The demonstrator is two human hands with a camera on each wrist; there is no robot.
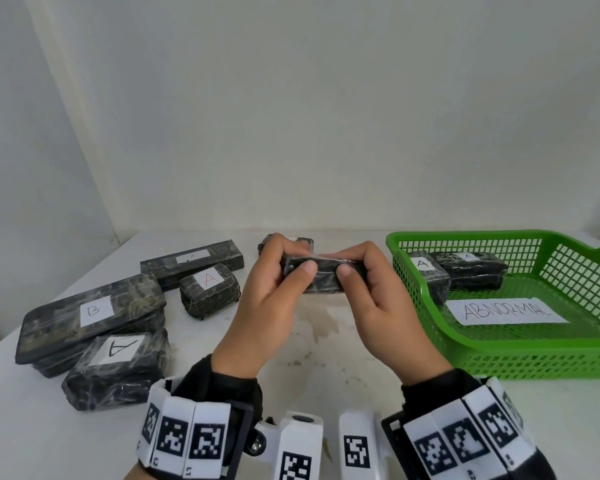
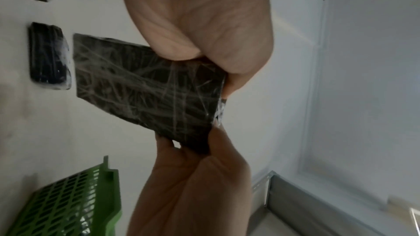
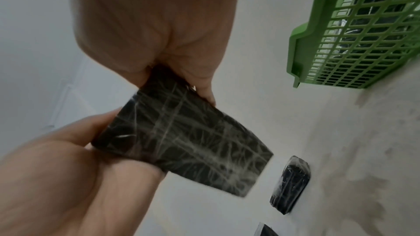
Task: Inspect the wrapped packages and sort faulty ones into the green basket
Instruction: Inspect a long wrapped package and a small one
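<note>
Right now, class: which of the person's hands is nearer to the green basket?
The right. The right hand grips the held package at its end beside the green basket, just short of its wall; the left hand grips the package's far end.

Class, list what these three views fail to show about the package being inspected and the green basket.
- Held package: label face unseen; head view shows only an edge, left hand and right hand cover its ends.
- Wrap faults: both wrist views blurred.
- Green basket: cut off at right edge.
</note>
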